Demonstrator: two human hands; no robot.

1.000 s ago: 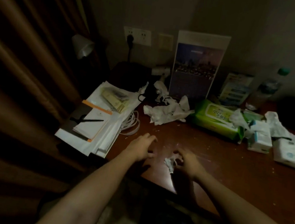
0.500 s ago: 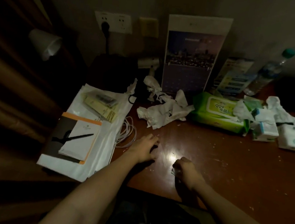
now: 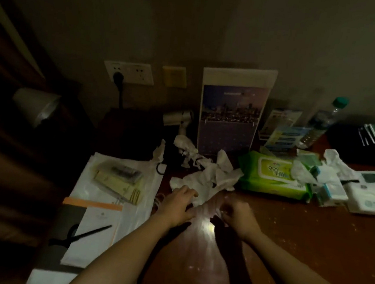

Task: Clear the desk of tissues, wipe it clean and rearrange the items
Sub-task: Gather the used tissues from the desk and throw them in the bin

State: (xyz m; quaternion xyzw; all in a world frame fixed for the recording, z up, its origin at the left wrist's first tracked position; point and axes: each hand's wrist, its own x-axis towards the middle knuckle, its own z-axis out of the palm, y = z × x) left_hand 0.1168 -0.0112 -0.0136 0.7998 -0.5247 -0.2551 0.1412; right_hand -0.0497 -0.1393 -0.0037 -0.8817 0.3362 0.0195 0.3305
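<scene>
Reddish-brown wood forms the surface (image 3: pixel 288 236), which is speckled with pale crumbs and shows a glare spot between the two forearms. A second ago a small tissue scrap (image 3: pixel 222 209) lay loose near the front edge. It is now off the wood and enclosed in the right hand (image 3: pixel 236 215), whose grip is clamped on it with the fingers curled; only a pale sliver shows, and blur prevents further detail. Both hands have advanced away from the front edge. The left hand (image 3: pixel 177 203), previously resting on bare wood beside the scrap, now has its grip apart, with its fingers extended and touching the near edge of the crumpled tissue pile (image 3: pixel 210 180). Judgement: one scrap is collected and the main pile is the next item, so clearing is at an early stage, and wiping and rearranging have not begun. Left of the hands, scissors (image 3: pixel 80 237) lie on stacked papers (image 3: pixel 148 184). Beyond the pile, to the right, a green wet-wipe pack (image 3: pixel 272 175) lies flat, with more loose tissues (image 3: pixel 335 160) near its right end. A calendar (image 3: pixel 232 112) stands against the wall behind.
</scene>
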